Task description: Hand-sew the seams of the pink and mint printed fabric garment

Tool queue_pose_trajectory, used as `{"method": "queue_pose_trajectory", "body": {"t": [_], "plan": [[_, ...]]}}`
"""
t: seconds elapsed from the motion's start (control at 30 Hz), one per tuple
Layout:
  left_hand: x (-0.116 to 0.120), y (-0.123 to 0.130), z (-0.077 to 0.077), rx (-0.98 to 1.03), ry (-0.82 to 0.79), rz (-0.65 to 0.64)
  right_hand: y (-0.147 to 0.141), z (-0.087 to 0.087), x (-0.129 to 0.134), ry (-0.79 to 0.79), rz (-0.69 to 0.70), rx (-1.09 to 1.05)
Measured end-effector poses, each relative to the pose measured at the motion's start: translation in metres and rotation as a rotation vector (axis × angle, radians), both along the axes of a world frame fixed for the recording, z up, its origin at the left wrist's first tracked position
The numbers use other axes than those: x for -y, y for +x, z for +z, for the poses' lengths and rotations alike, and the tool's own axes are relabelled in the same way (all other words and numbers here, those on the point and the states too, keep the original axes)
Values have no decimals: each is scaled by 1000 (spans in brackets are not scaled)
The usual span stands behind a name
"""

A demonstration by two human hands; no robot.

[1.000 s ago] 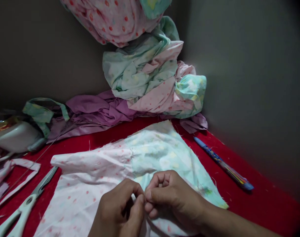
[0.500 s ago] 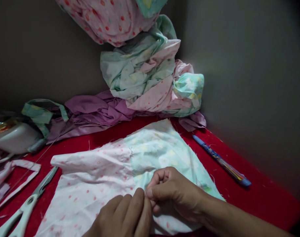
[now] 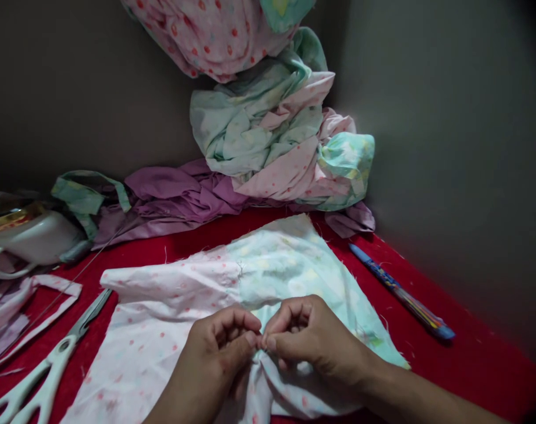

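Note:
A joined piece of cloth [image 3: 289, 265], pink-dotted white at the left and pale green at the right, lies on the red surface. Near its lower middle, my left hand [image 3: 219, 353] pinches a gathered fold between thumb and fingers. My right hand [image 3: 316, 335] is closed in a pinch at the same spot, its fingertips meeting those of the left. Anything small between the right fingertips is too hidden to tell. Creases run from the pinched spot toward the lower edge of the cloth.
White-handled scissors [image 3: 58, 353] lie at the left, near a white cup [image 3: 38, 235] and pink strips [image 3: 51, 282]. A blue pen [image 3: 400, 291] rests at the right. Purple cloth [image 3: 175, 194] and a heap of green and pink cloth [image 3: 268, 135] stand behind.
My left hand has turned and risen, so its thumb now shows pinching the cloth, which is drawn into a fold. The whole view has shifted slightly, with things appearing farther right.

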State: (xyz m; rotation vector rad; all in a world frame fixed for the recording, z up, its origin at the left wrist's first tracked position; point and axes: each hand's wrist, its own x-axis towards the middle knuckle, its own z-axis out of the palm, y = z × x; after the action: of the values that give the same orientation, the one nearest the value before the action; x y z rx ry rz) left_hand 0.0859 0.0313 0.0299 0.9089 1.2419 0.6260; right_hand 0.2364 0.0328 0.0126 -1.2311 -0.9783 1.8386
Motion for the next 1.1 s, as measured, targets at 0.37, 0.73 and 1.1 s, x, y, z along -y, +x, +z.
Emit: {"method": "queue_pose_trajectory", "body": {"t": [0.37,0.73,1.1], "plan": [[3,-4,-7,127,-169,49,-1,-19,6,964,-42,170],[8,-10,-8,45,-67,37,0,-22,11,1166,6,300],[12,-16,-9,-307,430,-227,-6,-16,14,1026,-76,220]]}}
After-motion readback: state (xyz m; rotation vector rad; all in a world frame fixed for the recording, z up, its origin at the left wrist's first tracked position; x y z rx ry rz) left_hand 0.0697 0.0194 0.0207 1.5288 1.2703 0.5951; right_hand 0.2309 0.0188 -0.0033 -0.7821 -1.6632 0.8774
